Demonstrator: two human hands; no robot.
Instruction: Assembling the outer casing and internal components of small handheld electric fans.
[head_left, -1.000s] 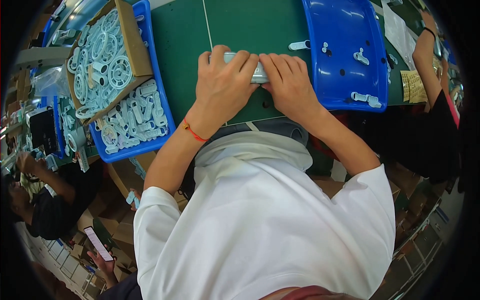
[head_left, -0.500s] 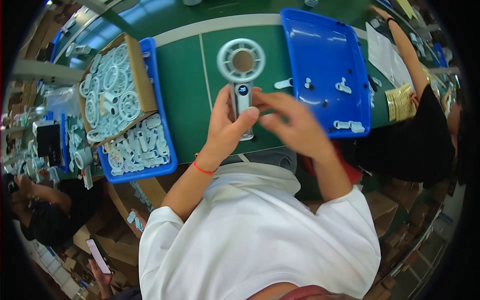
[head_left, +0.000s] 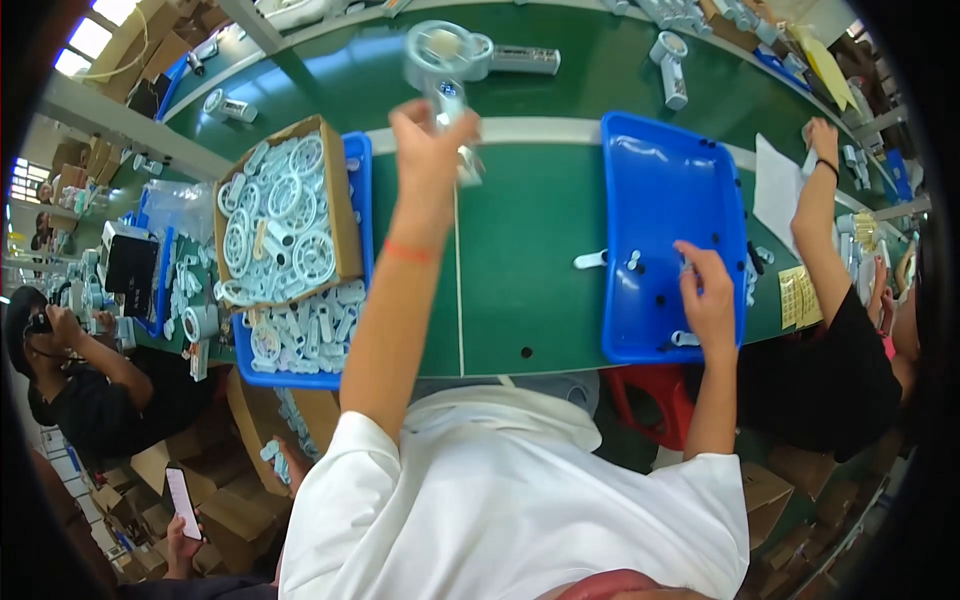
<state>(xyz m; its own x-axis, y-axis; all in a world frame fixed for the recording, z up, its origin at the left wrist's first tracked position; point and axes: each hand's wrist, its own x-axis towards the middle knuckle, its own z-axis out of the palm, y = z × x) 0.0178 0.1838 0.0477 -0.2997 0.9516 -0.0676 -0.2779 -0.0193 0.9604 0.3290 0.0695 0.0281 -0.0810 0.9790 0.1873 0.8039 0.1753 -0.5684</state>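
My left hand [head_left: 430, 150] is raised over the far edge of the table, closed round a pale blue handheld fan [head_left: 449, 92]. The fan has a round ring head and a small lit display on its handle; motion blurs it. Inside the blue tray [head_left: 660, 145] on the right, my right hand [head_left: 708, 300] has its fingertips pinched at a small light-blue plastic part, mostly hidden by the fingers. Another light-blue part [head_left: 685, 339] lies beside that hand, and a small two-lobed piece [head_left: 634, 260] lies to its left. A light-blue lever-shaped part [head_left: 590, 260] rests against the tray's left side.
At left, a cardboard box [head_left: 350, 235] of fan rings and shells sits on a blue tray [head_left: 290, 380] of parts. More fans [head_left: 530, 60] lie on the green surface beyond. A co-worker's arm [head_left: 818, 215] reaches in at right. A black cap [head_left: 526, 352] lies near the front edge.
My left hand has carried the fan forward, away from my body, to the far side. My right hand has left the fan and moved right into the blue tray. The view has shifted.
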